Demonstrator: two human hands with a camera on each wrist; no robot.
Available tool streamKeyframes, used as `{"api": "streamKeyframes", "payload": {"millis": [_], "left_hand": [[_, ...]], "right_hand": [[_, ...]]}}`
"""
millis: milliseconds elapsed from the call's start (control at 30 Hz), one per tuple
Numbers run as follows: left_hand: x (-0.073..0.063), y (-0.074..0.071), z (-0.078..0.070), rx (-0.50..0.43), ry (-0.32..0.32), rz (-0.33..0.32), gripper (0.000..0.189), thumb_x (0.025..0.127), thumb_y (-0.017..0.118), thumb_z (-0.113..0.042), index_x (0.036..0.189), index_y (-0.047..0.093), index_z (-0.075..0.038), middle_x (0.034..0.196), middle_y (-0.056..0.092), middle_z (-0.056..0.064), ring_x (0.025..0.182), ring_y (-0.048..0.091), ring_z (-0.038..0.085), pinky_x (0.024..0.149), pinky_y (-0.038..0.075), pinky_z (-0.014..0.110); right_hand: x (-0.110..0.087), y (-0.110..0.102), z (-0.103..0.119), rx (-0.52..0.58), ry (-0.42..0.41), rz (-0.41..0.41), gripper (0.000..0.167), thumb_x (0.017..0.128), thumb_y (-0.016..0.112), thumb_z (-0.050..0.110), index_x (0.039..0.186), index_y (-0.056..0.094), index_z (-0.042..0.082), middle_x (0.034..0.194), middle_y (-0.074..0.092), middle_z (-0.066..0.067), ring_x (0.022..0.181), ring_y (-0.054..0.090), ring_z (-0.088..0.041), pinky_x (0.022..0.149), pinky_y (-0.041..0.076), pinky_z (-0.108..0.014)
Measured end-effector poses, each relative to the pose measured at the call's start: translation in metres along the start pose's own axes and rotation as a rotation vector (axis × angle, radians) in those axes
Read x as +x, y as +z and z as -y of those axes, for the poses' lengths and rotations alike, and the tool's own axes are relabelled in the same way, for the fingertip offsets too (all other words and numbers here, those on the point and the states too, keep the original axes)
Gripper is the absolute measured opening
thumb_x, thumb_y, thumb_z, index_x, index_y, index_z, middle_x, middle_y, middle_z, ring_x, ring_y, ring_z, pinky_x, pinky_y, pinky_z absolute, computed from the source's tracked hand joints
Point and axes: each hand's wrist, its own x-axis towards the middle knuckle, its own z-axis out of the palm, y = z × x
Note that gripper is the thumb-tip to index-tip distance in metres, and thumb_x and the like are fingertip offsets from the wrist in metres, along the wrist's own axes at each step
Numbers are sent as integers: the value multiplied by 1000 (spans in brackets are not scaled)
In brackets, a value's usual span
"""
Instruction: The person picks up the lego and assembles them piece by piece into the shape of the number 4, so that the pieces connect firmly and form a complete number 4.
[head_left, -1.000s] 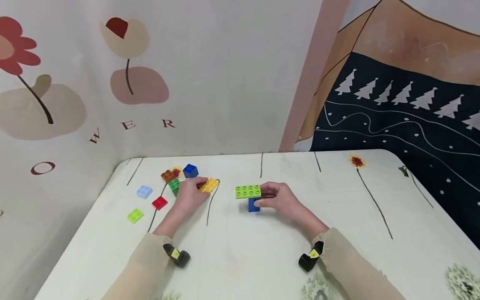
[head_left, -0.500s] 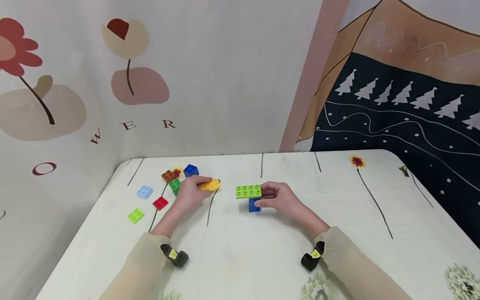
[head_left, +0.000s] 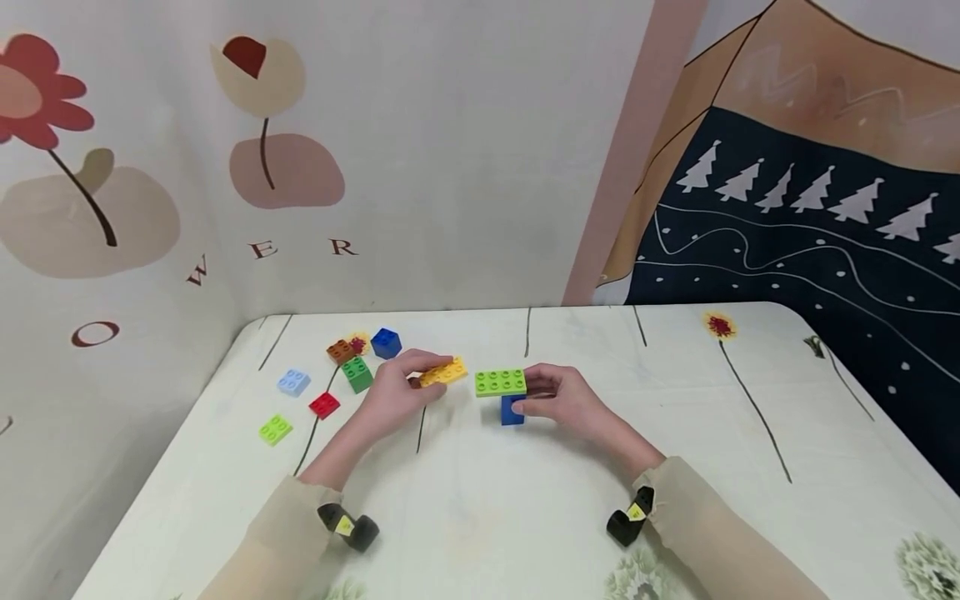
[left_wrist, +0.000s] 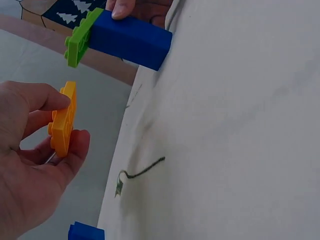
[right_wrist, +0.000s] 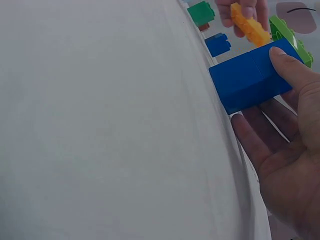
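Observation:
Between thumb and fingers my left hand (head_left: 399, 390) pinches a flat yellow toy brick (head_left: 444, 372), raised off the table with its studs up. My right hand (head_left: 564, 397) grips an upright blue brick column (head_left: 512, 410), which looks like two blue bricks stacked in the right wrist view. A flat lime-green brick (head_left: 500, 382) caps the column and juts out to the left. The yellow brick is just left of the lime-green one, with a small gap between them. In the left wrist view the yellow brick (left_wrist: 63, 120) is held by its edges.
Loose bricks lie on the left of the table (head_left: 480, 517): blue (head_left: 386, 343), brown (head_left: 341, 352), green (head_left: 357, 375), light blue (head_left: 293, 382), red (head_left: 325, 406) and lime green (head_left: 276, 430). A printed curtain (head_left: 450, 167) hangs behind the table.
My left hand has lifted the yellow brick off the table and carried it right, towards the lime-green brick. My right hand stays on the blue column.

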Motion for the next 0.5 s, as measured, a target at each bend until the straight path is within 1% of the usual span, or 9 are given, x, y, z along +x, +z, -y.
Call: {"api": "streamKeyframes", "payload": {"millis": [133,267,333,500], "left_hand": [[-4,3,-13,-44,10,2,39,94,73,-5,132,71,-14,132,63,6,122,59,25,97,54,40],[-8,5,-23,-65,33,21,38,94,73,-4,131,72,-13,131,63,5,122,59,24,99,54,41],[-10,6,-28,-64,49,39,39,93,73,-4,131,72,-13,130,63,4,121,58,24,99,54,41],[-12,11,-35,-45,90,79,39,92,75,-4,130,73,-14,128,64,2,119,59,22,94,55,38]], "right_hand": [[-1,1,0,-5,-7,2,41,88,81,4,125,67,-3,117,72,-16,107,70,-29,86,60,-35],[-2,1,2,-20,-15,6,41,88,81,5,126,67,-2,118,72,-15,107,69,-28,88,59,-36],[-3,1,2,-26,-15,7,41,88,81,6,126,67,-2,117,72,-14,106,69,-27,89,59,-36],[-3,1,0,-19,-22,10,42,89,81,7,127,66,-1,118,71,-13,107,69,-28,90,58,-36]]}}
